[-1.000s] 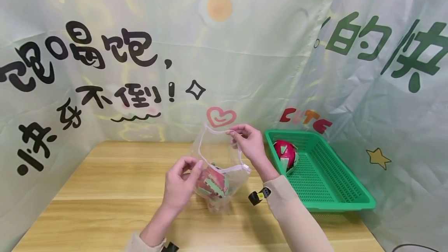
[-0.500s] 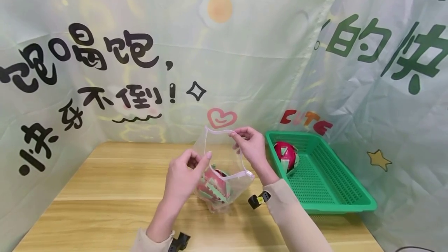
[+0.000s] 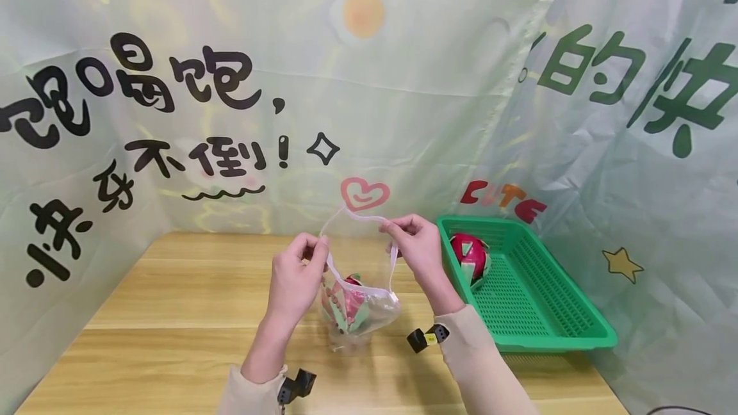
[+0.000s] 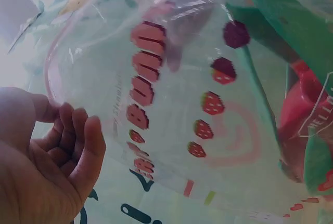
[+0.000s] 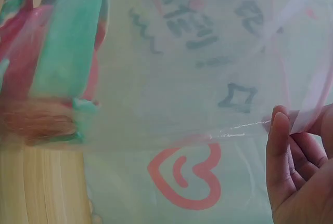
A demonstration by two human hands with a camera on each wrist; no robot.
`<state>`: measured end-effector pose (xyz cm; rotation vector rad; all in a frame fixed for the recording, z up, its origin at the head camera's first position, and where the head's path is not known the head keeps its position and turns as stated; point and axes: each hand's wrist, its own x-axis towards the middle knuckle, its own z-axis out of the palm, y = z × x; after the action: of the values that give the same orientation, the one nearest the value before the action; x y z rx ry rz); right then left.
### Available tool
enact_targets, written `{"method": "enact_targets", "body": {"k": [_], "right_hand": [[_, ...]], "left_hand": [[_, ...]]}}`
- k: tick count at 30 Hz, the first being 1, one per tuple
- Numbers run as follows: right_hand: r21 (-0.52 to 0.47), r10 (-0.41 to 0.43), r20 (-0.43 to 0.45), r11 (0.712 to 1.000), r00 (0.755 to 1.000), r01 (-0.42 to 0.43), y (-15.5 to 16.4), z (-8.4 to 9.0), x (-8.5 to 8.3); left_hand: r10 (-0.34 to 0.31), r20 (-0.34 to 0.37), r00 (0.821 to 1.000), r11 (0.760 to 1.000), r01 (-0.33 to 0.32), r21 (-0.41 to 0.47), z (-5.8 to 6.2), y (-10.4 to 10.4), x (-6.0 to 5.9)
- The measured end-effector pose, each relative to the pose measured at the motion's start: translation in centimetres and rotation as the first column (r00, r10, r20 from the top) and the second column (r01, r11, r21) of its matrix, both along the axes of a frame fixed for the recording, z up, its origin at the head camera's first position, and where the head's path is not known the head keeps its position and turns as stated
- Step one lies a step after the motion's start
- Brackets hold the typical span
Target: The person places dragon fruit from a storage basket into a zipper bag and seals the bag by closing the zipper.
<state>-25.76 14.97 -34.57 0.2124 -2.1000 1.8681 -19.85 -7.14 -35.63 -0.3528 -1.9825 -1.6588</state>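
A clear zip bag [image 3: 377, 316] with a pale pink rim hangs between the two hands, its mouth spread wide. Inside, near the bottom, lies a red dragon fruit [image 3: 350, 306] with green scales. My left hand [image 3: 295, 277] pinches the left side of the rim between thumb and forefinger. On the opposite side, my right hand [image 3: 421, 248] pinches the rim the same way. Printed lettering and strawberries show on the bag [image 4: 177, 94] in the left wrist view. The right wrist view shows the fruit [image 5: 62, 63] through the plastic.
A green plastic basket [image 3: 556, 341] stands on the right of the wooden table [image 3: 173, 351]. Another dragon fruit [image 3: 469, 256] lies at the basket's left end. Printed cloth walls [image 3: 403, 114] close off the back and sides.
The left hand has shifted its hold on the rim slightly up and to the left. The bag has turned a little, its near edge moving left and down, and its mouth looks wider.
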Motion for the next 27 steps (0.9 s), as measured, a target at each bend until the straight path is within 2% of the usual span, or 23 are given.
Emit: {"method": "enact_targets", "body": {"k": [3, 6, 12, 16, 19, 23, 27], "right_hand": [[-0.027, -0.028, 0.006, 0.999, 1.0, 0.028, 0.0, -0.3, 0.6], [-0.057, -0.056, 0.008, 0.997, 0.998, 0.056, -0.1, -0.9, 1.3], [-0.053, -0.091, -0.001, 0.994, 0.996, 0.091, -0.1, -1.5, 2.3], [-0.008, -0.094, -0.011, 0.996, 0.995, 0.094, 0.0, -1.3, 2.7], [0.045, -0.09, -0.031, 0.995, 0.995, 0.092, 0.3, -1.1, 2.9], [0.132, -0.068, -0.094, 0.988, 0.993, 0.08, 0.9, -0.7, 3.2], [0.19, -0.006, -0.168, 0.981, 0.986, 0.038, 1.9, -0.4, 3.3]], "left_hand": [[-0.045, 0.002, 0.999, 0.998, 0.045, 0.043, -0.1, -0.5, -0.7], [-0.064, -0.004, 0.998, 0.996, 0.064, 0.066, -0.3, -0.8, -1.3], [-0.091, -0.016, 0.996, 0.994, 0.091, 0.058, -0.8, -1.3, -1.9], [-0.123, -0.005, 0.992, 0.99, 0.123, 0.062, -0.9, -1.2, -2.0], [-0.124, -0.004, 0.992, 0.99, 0.124, 0.065, -0.9, -1.2, -2.0], [-0.112, -0.002, 0.994, 0.992, 0.112, 0.064, -1.0, -1.3, -2.2], [-0.105, -0.007, 0.994, 0.992, 0.105, 0.064, -1.0, -1.5, -2.4]]}}
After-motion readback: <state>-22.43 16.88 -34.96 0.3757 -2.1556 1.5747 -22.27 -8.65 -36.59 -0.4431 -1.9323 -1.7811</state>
